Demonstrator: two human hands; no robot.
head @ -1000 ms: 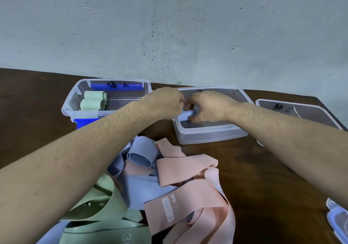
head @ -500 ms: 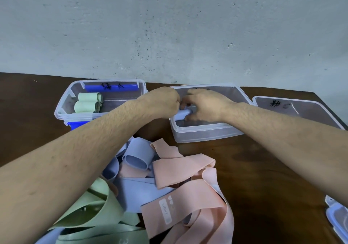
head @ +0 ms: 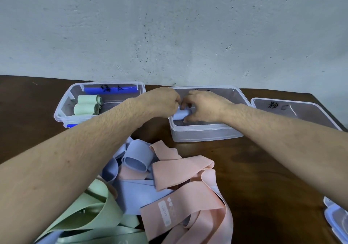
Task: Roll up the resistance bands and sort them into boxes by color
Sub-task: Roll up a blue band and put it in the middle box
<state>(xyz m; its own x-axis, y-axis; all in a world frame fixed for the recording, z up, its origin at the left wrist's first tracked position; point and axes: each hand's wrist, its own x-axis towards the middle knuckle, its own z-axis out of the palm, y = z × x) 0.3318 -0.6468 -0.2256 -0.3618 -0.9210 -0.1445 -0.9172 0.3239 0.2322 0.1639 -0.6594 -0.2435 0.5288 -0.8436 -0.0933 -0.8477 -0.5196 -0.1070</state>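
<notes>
Over brown table [head: 263, 168], both hands [head: 160, 102] [head: 202, 105] grip blue roll [head: 181, 114], lying left-right, above middle box [head: 205, 133]

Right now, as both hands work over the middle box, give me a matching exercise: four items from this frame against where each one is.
Items:
1. green rolls
2. blue roll
3. pink band marked LIGHT
4. right box

Places:
A. loose in the pile on the table
B. gripped by the left hand and right hand over the middle box
C. holds no bands that I can see
D. inside the left box

Pairs: 1-D, 2-B, 3-A, 4-C
</notes>
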